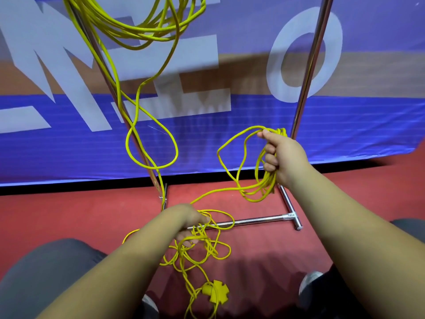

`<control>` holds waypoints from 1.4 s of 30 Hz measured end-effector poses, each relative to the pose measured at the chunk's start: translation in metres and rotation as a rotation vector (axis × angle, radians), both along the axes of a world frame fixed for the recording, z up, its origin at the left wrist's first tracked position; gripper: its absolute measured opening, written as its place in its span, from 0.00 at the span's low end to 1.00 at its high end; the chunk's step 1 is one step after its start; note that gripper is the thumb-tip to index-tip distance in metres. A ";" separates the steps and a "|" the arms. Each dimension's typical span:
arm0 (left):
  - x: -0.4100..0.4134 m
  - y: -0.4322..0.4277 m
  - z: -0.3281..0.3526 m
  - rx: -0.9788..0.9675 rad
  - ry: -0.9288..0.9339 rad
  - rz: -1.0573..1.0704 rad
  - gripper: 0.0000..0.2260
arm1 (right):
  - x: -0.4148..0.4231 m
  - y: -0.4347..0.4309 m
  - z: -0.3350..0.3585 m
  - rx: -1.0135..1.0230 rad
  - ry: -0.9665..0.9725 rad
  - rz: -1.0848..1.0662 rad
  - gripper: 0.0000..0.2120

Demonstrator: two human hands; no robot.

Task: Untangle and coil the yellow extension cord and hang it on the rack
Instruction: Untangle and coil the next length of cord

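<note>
Blue banner [230, 139] with big pale letters, M and O legible. Chrome rack [308, 72] on red floor [69, 215]. Yellow extension cord [135, 109] trails down the rack's left pole to a floor tangle. Right hand [284, 157] grips coiled loops; left hand [189, 223] clutches tangled strands.

Event hall: blue banner [230, 146], red carpet [69, 215]

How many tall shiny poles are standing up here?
2. The left pole leans up through the hanging yellow cord; the right pole rises just behind the right hand holding cord loops. Both tops run out of view.
</note>
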State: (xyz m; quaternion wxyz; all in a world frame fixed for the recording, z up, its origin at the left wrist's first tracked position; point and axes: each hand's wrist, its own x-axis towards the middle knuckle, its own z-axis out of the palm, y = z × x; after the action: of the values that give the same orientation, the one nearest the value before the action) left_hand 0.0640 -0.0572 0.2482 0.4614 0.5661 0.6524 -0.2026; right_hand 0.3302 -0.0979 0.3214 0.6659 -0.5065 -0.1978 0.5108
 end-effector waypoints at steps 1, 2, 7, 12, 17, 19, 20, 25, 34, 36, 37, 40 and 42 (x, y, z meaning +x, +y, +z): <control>-0.005 0.004 -0.006 0.020 0.039 0.054 0.21 | 0.001 -0.001 0.002 0.017 0.038 -0.008 0.08; -0.011 0.008 -0.012 0.054 0.051 0.120 0.21 | 0.002 -0.001 0.005 0.031 0.077 -0.020 0.08; -0.026 0.036 -0.039 0.210 -0.171 0.301 0.14 | 0.009 -0.001 0.005 0.028 0.123 -0.057 0.08; -0.034 0.060 -0.025 0.629 -0.275 -0.006 0.12 | 0.013 0.001 0.004 -0.005 -0.004 -0.032 0.08; -0.017 0.061 0.023 0.831 -0.343 -0.194 0.16 | 0.001 0.001 0.002 -0.100 -0.415 0.075 0.15; -0.008 0.053 0.040 0.793 -0.425 -0.187 0.22 | -0.007 -0.002 0.001 -0.137 -0.547 0.181 0.14; -0.003 0.050 0.047 0.789 -0.435 -0.187 0.24 | -0.012 -0.004 0.000 -0.147 -0.580 0.246 0.13; 0.014 0.034 0.064 0.804 -0.410 -0.041 0.29 | -0.035 -0.010 -0.007 -0.253 -0.601 0.493 0.15; 0.017 0.030 0.062 0.293 -1.048 0.317 0.07 | -0.049 -0.010 -0.021 -0.482 -0.533 0.583 0.14; 0.017 0.028 0.069 0.208 -1.163 0.340 0.05 | -0.047 -0.009 -0.023 -0.526 -0.459 0.582 0.17; 0.018 0.025 0.075 0.183 -1.212 0.354 0.09 | -0.047 -0.008 -0.025 -0.542 -0.422 0.563 0.20; 0.022 0.012 0.092 0.133 -1.334 0.403 0.18 | -0.049 -0.008 -0.034 -0.546 -0.303 0.452 0.25; 0.022 0.005 0.096 0.026 -1.411 0.449 0.18 | -0.052 -0.007 -0.039 -0.511 -0.184 0.392 0.20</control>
State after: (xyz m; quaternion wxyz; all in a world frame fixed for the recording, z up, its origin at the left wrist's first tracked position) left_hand 0.0861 -0.0521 0.3446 0.7947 0.4201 0.3031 0.3165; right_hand 0.2781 -0.1048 0.2826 0.3859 -0.6534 -0.2165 0.6142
